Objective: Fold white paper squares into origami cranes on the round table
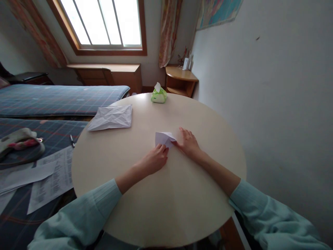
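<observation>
A small folded sheet of white paper (pixel 163 138) lies near the middle of the round table, with creases and a raised flap on its right. My left hand (pixel 155 159) is closed at its near edge, fingers curled and pinching the paper. From the right, my right hand (pixel 189 144) reaches in with its thumb touching the right corner of the paper. Its other fingers are stretched out, apart from the sheet, over the tabletop. The fingertips of my left hand hide part of the lower edge of the paper.
On the pale round table (pixel 166 208) lie creased white papers (pixel 111 117) at the back left and a green tissue pack (pixel 158 95) at the far edge. Left of it, a plaid bed (pixel 52 100), printed sheets (pixel 52 177), a pen (pixel 72 140) and a bag (pixel 20 140). A wall (pixel 281 104) borders the right.
</observation>
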A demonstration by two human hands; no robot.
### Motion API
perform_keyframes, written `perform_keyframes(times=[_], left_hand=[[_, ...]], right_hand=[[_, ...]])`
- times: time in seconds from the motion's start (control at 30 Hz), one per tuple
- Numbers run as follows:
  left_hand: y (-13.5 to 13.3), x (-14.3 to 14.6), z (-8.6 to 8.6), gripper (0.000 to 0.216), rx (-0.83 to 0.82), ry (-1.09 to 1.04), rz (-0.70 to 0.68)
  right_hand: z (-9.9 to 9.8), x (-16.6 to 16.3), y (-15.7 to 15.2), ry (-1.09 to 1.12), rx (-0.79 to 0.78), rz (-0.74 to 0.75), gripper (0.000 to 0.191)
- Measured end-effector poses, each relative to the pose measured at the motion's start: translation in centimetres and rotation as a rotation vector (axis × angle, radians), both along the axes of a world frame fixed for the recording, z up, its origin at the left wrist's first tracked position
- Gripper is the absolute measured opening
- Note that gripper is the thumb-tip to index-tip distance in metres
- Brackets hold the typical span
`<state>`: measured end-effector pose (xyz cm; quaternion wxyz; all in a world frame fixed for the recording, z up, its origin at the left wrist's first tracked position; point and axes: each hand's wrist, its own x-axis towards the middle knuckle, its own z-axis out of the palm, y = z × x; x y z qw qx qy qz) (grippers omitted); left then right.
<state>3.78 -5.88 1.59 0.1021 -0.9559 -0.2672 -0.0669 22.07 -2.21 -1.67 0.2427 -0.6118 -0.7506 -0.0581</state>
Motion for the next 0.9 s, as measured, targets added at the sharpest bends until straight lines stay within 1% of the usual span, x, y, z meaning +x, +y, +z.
perform_keyframes(times=[0.13, 0.2, 0.3, 0.33, 0.37, 0.6, 0.7, 0.8, 0.9], left_hand=[[0.0, 0.0, 0.1, 0.022, -0.016, -0.016, 0.006], [-0.1, 0.0, 0.2, 0.022, -0.019, -0.016, -0.003], [-0.2, 0.0, 0.2, 0.023, -0.024, -0.023, -0.009], [-0.3, 0.1, 0.3, 0.024, -0.03, -0.028, -0.008], [-0.4, 0.1, 0.3, 0.025, -0.039, -0.035, -0.003], [-0.5, 0.1, 0.2, 0.026, -0.098, -0.075, 0.019], [-0.5, 0.1, 0.3, 0.025, -0.094, -0.071, 0.008], [-0.6, 0.2, 0.4, 0.025, -0.089, -0.072, -0.01], [-0.7, 0.3, 0.3, 0.026, -0.119, -0.095, -0.02]], right_hand=[[0.2, -0.2, -0.2, -0.034, 0.036, 0.124, 0.06], [0.4, -0.3, -0.2, -0.04, 0.05, 0.129, 0.056], [1.0, 0.0, -0.4, -0.057, 0.05, 0.097, 0.035], [1.3, 0.1, -0.4, -0.078, 0.047, 0.109, 0.029], [1.5, 0.1, -0.5, -0.095, 0.054, 0.118, 0.026], [3.0, -0.2, -1.5, -0.11, 0.255, 0.225, 0.021], [3.1, -0.3, -1.7, -0.121, 0.287, 0.253, 0.023], [3.2, -0.4, -1.7, -0.131, 0.301, 0.269, 0.02], [3.3, -0.3, -1.8, -0.149, 0.311, 0.27, 0.02]])
